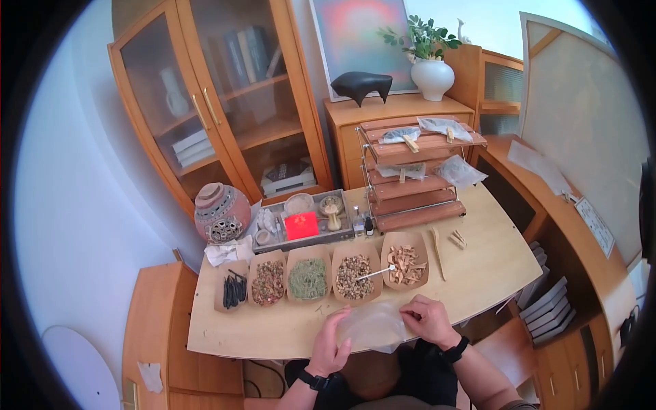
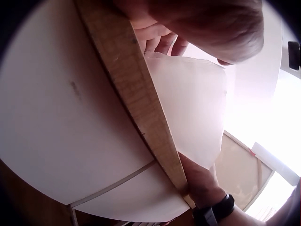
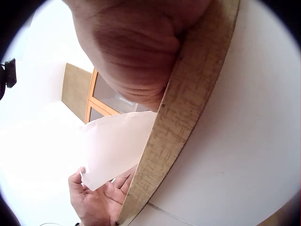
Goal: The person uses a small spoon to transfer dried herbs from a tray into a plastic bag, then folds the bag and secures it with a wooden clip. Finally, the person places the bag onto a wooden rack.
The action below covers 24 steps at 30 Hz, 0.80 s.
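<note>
A thin, translucent white bag (image 1: 374, 328), flat-looking, spans the gap between both hands at the table's near edge. My left hand (image 1: 329, 347) holds its left side, the thumb on a corner and the other fingers behind, as the right wrist view shows of that hand (image 3: 98, 203). The right hand (image 1: 429, 322) pinches the opposite side with curled fingers. In the left wrist view the bag (image 2: 190, 99) hangs beside the table edge (image 2: 134, 89). Just beyond the hands stand paper trays of dried flower buds (image 1: 354, 275) and pale dried slices (image 1: 406, 265).
Further left are trays of green herb (image 1: 307, 279), rosebuds (image 1: 267, 281) and dark pods (image 1: 235, 290). A small white spoon (image 1: 374, 272) bridges two trays. Wooden tongs (image 1: 438, 254) and clips (image 1: 458, 239) lie right. Behind stands a tiered rack (image 1: 417, 213) with clipped bags.
</note>
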Each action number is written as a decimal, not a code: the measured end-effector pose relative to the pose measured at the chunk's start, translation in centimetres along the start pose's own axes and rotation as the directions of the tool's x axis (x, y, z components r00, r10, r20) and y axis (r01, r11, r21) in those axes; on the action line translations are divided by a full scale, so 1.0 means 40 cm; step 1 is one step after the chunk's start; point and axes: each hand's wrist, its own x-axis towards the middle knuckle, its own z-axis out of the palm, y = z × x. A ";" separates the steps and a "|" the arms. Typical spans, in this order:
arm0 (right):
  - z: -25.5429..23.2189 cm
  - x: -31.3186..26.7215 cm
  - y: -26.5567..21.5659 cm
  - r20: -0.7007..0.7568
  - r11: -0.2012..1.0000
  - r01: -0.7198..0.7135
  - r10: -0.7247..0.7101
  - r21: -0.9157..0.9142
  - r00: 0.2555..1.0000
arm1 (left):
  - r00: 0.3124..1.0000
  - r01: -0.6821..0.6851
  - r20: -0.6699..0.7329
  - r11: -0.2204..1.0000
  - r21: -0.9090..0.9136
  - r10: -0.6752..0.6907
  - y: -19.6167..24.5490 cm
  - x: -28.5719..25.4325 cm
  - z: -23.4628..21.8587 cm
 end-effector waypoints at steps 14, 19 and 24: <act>0.008 -0.003 -0.005 -0.106 0.984 -0.168 0.174 0.062 0.979 | 0.989 0.145 0.008 0.972 0.184 -0.148 0.017 -0.003 0.008; 0.009 -0.005 0.013 -0.062 0.984 -0.178 0.177 -0.007 0.982 | 0.984 0.177 -0.023 0.964 0.200 -0.176 0.021 -0.003 0.008; 0.005 -0.005 0.015 -0.052 0.994 -0.106 0.107 0.011 0.993 | 0.990 0.143 -0.003 0.976 0.164 -0.144 0.012 0.006 0.009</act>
